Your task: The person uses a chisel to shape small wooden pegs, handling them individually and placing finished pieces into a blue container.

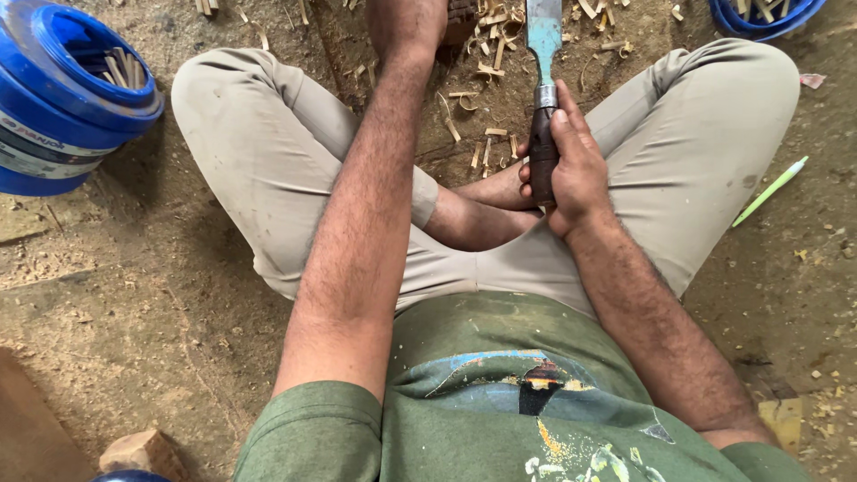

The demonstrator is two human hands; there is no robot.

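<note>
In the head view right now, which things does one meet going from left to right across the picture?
Blue bucket with wood pieces → left hand → chisel held in the right hand → second blue bucket → green pen on the ground.

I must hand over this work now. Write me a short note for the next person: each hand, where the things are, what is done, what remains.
Right hand: closed around the dark wooden handle of the chisel, blade pointing away from the body, toward the ground between the knees.
Left hand: reaching forward to the top edge of the view; what its grip holds cannot be seen.
Things: wood chips lie scattered on the dirt in front of the crossed legs. A blue bucket with wood pieces inside stands on the left; a green pen lies on the right.
Done: some carving, judging by the chips.
Left: the workpiece is hidden, so this cannot be judged.
</note>
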